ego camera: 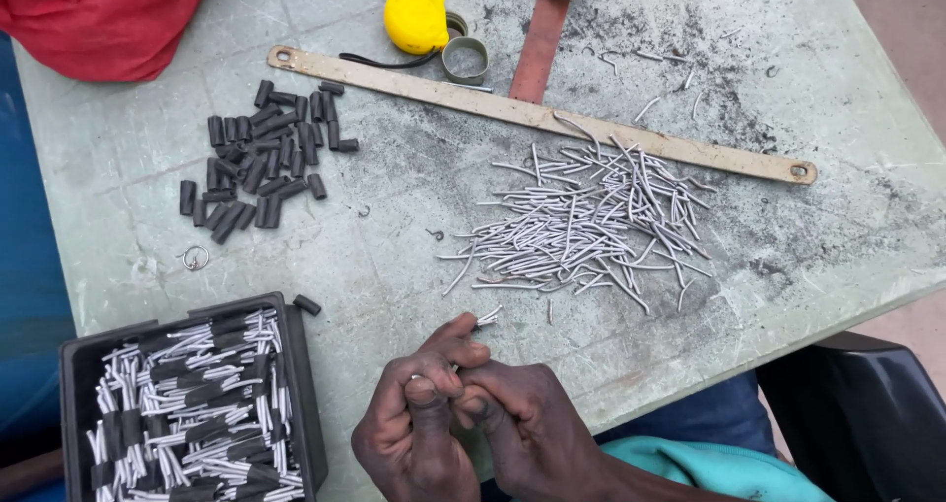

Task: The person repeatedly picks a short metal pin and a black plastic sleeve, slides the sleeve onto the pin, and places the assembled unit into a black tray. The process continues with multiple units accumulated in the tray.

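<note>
Both hands meet at the near table edge. My left hand (414, 418) and my right hand (522, 428) pinch a few short grey wire pieces (488, 316) together; their tips stick out above the fingers. A loose heap of the same grey wire pieces (591, 226) lies just beyond the hands. Short black tube sleeves (258, 157) are piled at the far left. A black tray (71, 364) at the near left holds several wire bundles wrapped in black sleeves.
A long tan metal strip (542, 116) crosses the pale green table (394, 236). A yellow tape measure (416, 17), a metal ring (464, 59) and a reddish bar (540, 44) lie behind it. Red cloth (99, 14) sits at the far left corner. A dark chair (867, 413) stands right.
</note>
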